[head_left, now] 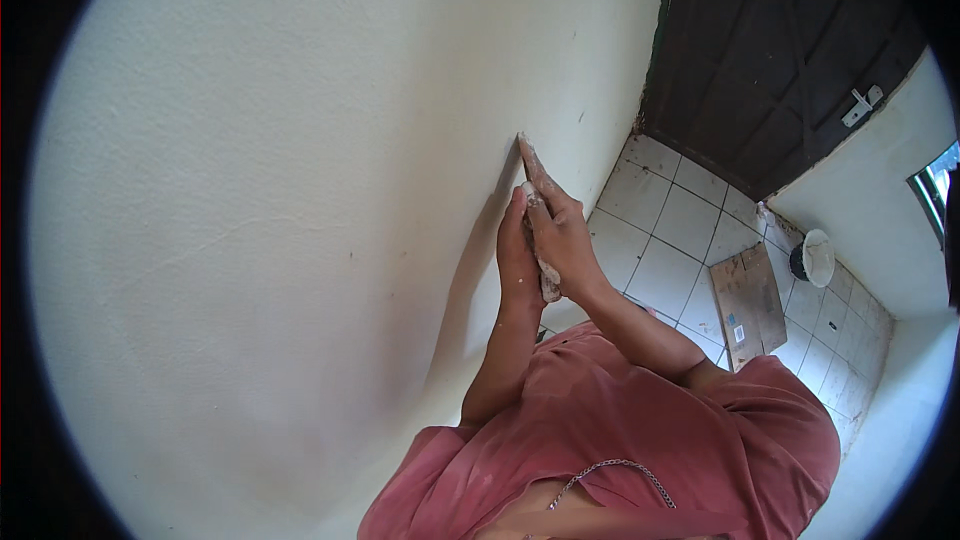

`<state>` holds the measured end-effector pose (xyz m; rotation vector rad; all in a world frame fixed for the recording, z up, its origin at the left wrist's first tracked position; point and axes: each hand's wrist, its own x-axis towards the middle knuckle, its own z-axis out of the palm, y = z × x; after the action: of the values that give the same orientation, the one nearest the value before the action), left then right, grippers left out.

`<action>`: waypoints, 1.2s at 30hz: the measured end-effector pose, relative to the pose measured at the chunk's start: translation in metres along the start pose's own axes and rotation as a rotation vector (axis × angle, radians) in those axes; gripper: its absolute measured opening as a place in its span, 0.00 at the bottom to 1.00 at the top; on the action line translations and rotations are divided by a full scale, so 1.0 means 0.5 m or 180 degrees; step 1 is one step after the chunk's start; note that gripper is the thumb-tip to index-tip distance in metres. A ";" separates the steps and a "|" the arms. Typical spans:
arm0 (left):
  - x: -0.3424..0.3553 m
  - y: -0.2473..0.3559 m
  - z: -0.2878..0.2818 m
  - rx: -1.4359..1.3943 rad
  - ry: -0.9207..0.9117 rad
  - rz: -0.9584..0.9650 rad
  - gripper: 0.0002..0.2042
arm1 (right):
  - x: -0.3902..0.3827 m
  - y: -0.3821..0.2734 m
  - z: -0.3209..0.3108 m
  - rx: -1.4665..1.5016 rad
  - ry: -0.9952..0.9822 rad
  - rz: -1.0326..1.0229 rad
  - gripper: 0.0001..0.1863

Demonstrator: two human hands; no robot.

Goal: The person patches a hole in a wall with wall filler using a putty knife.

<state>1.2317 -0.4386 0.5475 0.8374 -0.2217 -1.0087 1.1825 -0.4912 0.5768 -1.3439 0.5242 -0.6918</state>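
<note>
My two hands are pressed together in front of the pale wall [300,140]. Between the palms sits a narrow, whitish, smeared thing [549,282]; most of it is hidden, so its kind cannot be made out. My right hand [566,240] closes on it from the right, with one finger stretched up toward the wall and white paste on its tip. Whether that fingertip touches the wall is unclear. On the other side my left hand [514,248] is closed against the same thing, thumb up, its other fingers mostly hidden.
A dark door [780,50] with a light handle stands at the upper right. On the white tiled floor [650,230] lie a flattened cardboard piece [750,305] and specks of dirt. Beyond the cardboard is a dark bucket [818,258] with a whitish inside. A window [940,185] is at the right edge.
</note>
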 end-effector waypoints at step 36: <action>-0.031 -0.037 -0.003 0.3312 0.0201 0.2240 0.23 | 0.043 0.055 -0.141 0.0829 0.0588 0.0770 0.25</action>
<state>1.2119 -0.4298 0.5367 1.5668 -0.9615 -0.1340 1.1519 -0.5533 0.5390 -0.9599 0.7067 -0.6619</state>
